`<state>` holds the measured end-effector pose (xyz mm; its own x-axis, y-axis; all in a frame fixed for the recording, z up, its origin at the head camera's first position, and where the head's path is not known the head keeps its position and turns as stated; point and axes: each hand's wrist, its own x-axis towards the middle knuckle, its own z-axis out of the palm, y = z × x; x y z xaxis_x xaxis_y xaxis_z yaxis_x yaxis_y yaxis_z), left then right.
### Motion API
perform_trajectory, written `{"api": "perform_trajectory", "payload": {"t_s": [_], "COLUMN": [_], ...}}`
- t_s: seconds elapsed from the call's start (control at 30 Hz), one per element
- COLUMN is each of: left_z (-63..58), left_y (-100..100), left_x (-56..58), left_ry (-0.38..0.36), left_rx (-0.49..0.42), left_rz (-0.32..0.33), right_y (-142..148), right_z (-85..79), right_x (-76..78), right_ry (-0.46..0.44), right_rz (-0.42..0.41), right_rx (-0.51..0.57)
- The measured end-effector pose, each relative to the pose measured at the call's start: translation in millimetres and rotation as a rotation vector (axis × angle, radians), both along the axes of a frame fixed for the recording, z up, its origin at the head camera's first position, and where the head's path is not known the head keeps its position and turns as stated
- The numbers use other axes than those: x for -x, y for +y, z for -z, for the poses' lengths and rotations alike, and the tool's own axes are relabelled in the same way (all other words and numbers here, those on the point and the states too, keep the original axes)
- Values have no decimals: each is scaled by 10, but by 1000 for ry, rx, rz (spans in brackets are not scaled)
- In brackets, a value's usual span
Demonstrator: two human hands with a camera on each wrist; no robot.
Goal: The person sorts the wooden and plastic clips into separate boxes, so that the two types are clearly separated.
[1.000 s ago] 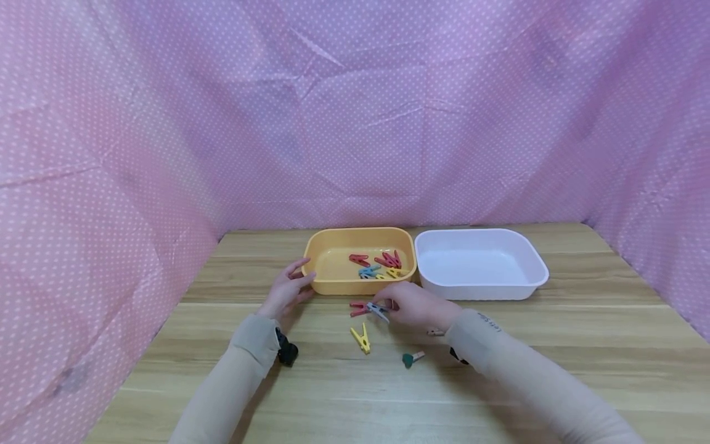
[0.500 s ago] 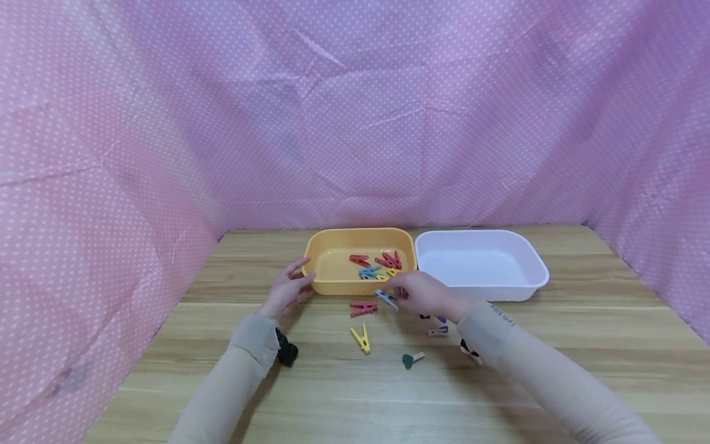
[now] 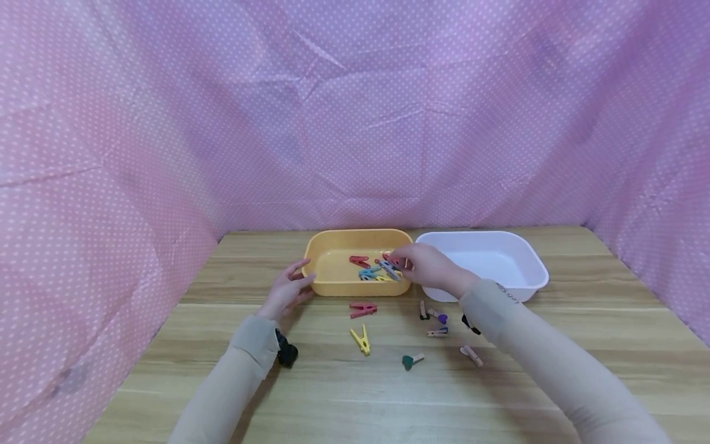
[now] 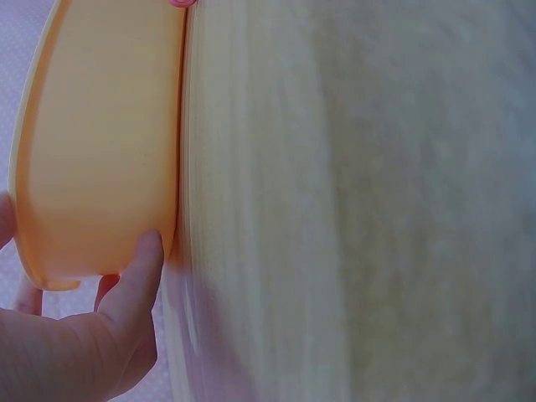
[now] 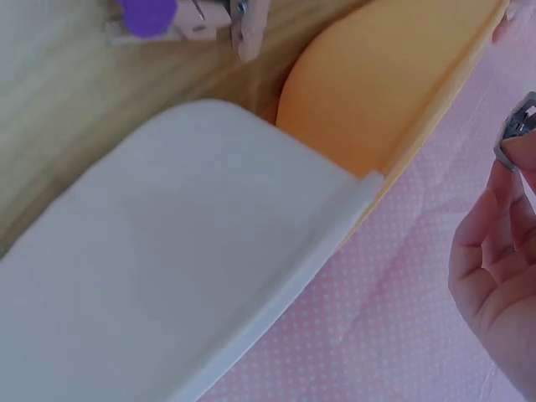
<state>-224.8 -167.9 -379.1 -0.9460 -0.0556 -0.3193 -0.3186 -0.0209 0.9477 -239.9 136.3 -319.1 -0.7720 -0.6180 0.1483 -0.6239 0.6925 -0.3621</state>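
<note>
Our right hand [image 3: 429, 266] pinches the grey clothespin [image 3: 390, 270] over the orange tub [image 3: 355, 288]; our left hand [image 3: 287, 290] rests, fingers spread, against its end. We'd best steady the tub, release low.

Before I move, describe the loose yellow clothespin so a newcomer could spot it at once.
On the wooden table, find the orange tray, left of the white tray. In front of its near wall lies a pink-red clothespin; the yellow clothespin lies nearer the camera, its legs spread in a V opening toward the tray. It is the only yellow one visible outside the tray.
</note>
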Motion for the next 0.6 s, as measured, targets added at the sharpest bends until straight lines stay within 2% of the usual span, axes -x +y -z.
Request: {"api": "perform_trajectory", "payload": {"t_s": [0.27,0.6], "left_z": [28,22], "left_y": [-8,-10], "left_x": [9,4], "left_ry": [12,13], "left_rx": [5,3], "left_rz": [4,5], "right_y": [-8,-89], "right_z": [-46,-40], "right_x": [131,273], "right_ry": [-20,-101], "right_rz": [53,135], "right_rx": [36,74]}}
